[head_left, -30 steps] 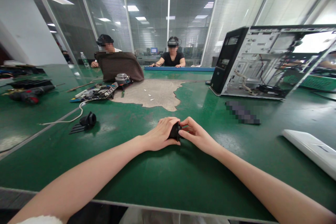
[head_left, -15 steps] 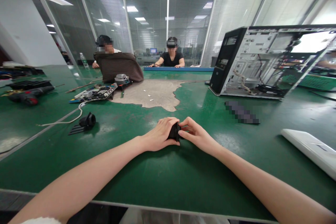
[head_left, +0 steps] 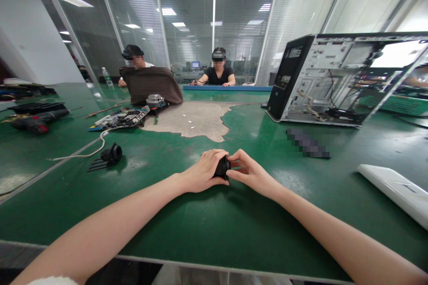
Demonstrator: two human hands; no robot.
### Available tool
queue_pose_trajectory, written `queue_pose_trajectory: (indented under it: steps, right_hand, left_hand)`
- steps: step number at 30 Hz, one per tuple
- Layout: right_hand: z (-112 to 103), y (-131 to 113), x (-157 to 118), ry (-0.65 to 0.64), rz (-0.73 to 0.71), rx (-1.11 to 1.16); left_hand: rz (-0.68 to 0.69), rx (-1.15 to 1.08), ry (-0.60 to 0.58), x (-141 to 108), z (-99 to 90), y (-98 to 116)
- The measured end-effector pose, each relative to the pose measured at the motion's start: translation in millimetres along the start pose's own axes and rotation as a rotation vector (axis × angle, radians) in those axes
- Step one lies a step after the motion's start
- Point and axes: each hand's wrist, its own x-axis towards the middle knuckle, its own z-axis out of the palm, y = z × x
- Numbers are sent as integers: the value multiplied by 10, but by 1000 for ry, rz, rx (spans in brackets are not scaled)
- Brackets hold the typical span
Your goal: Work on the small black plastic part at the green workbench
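Note:
Just above the green table [head_left: 207, 236], a small black plastic part [head_left: 220, 168] is between my two hands; its exact kind does not show. My left hand [head_left: 203, 170] is closed around its left side, fingers over the top and thumb beneath. From the right, my right hand [head_left: 249, 171] grips the rounded end of the part between thumb and fingertips. Another black part with a round knob and flat prongs [head_left: 112, 155] lies on the table to the left of my left hand.
An opened computer case [head_left: 317, 80] stands at the right, with a white panel [head_left: 394, 187] nearer me. A circuit board [head_left: 122, 118], a white cable [head_left: 100, 147] and a cordless drill [head_left: 40, 120] lie left. Beyond a brown cloth-covered object [head_left: 150, 82] and a blue strip [head_left: 227, 87] sit two people.
The fingers of my right hand have shifted slightly around the end of the black part. My left hand stays in place.

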Motion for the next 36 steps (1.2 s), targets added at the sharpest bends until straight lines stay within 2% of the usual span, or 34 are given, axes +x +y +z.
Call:
queue_pose_trajectory:
  steps: [5, 9, 14, 23, 26, 31, 36]
  right_hand:
    - [13, 15, 37, 35, 9, -6]
    - [8, 25, 32, -5, 63, 8]
    - [-4, -2, -3, -60, 16, 54]
    - [25, 72, 51, 46, 34, 4]
    - [14, 86, 42, 13, 51, -9]
    - [-1, 13, 0, -53, -4, 42]
    - [12, -1, 17, 18, 16, 1]
  left_hand:
    - [-3, -1, -6, -2, -3, -4]
    - [6, 0, -3, 0, -8, -1]
    - [2, 0, -1, 5, -11, 2]
    - [-1, 1, -10, 3, -4, -9]
    - [-1, 1, -9, 4, -5, -11]
    - [10, -1, 2, 1, -8, -5]
    - [3, -3, -1, 1, -5, -5]
